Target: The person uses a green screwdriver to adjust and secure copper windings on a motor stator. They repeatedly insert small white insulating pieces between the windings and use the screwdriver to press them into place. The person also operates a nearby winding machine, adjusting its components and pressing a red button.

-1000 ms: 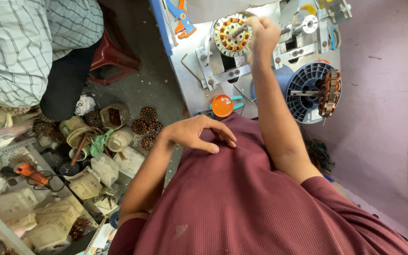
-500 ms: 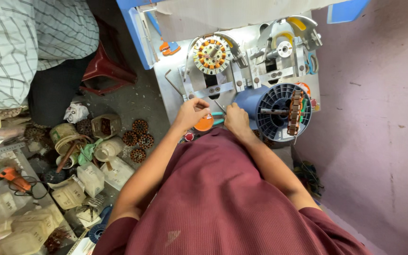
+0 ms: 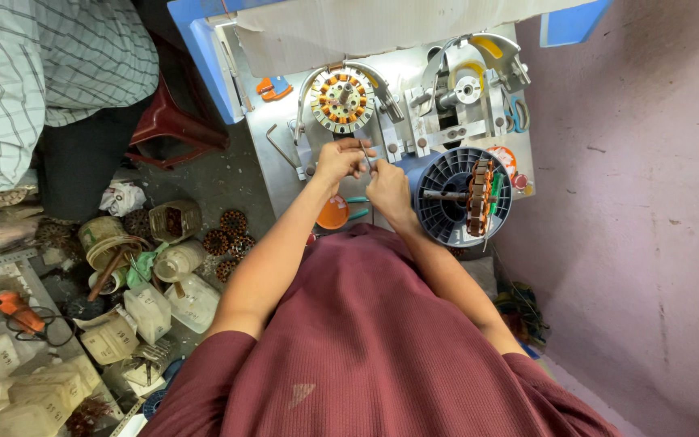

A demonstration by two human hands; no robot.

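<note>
Pink wall [image 3: 649,202] is running down the right side of the view, and a grey metal desk [image 3: 273,158] is standing against it under a blue frame. On the desk a round stator [image 3: 341,99] with orange and white coils is sitting upright in a curved steel clamp, and to its right a second steel fixture [image 3: 471,85] with a yellow part is standing near the blue edge. Just below that fixture a blue ribbed spool [image 3: 446,198] is lying on its side, with a stack of brown plates [image 3: 479,197] sitting across its shaft. An orange cup [image 3: 333,214] is showing just beneath the person's forearms. Both hands are meeting just below the stator: the left hand [image 3: 337,160] is curled narrow, its fingertips pinching a thin metal piece [image 3: 365,154], and the right hand [image 3: 388,188] is closed around the lower end of the same piece, knuckles toward the camera; what exactly the piece is I cannot tell. The two hands are touching each other. The person's maroon shirt [image 3: 366,348] is filling the lower middle of the frame. On the floor to the left, pale jugs [image 3: 151,311], a tin [image 3: 175,220] and small copper coils [image 3: 224,235] are lying crowded together, with an orange power tool [image 3: 14,311] further left. Another person in a checked shirt [image 3: 34,73] is sitting at the upper left beside a red stool [image 3: 171,121].
</note>
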